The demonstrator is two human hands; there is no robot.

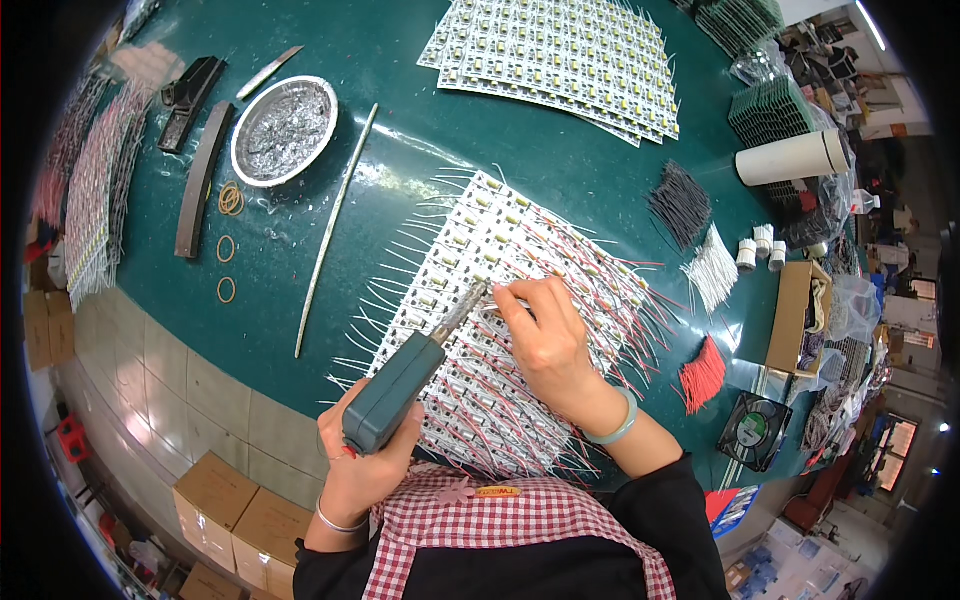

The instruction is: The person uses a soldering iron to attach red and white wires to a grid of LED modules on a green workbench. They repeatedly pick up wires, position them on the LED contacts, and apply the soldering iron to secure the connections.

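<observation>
Left fingers (404,437) clasp a boxy green soldering iron (393,395); right fingers (516,312) pinched, contents unclear.

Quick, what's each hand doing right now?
Left hand: closed, holding the green soldering tool.
Right hand: closed in a pinch at the white panel; anything held is too small to tell.

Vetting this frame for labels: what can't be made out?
All in the head view:
- Anything pinched in the right hand: too small, covered by the hand itself.
- Whether the soldering gun tip touches the circuit board: too small.
- Left hand grip: partly hidden behind the gun's body.
- Far end of the stacked boards: cut off by the top edge.
</observation>
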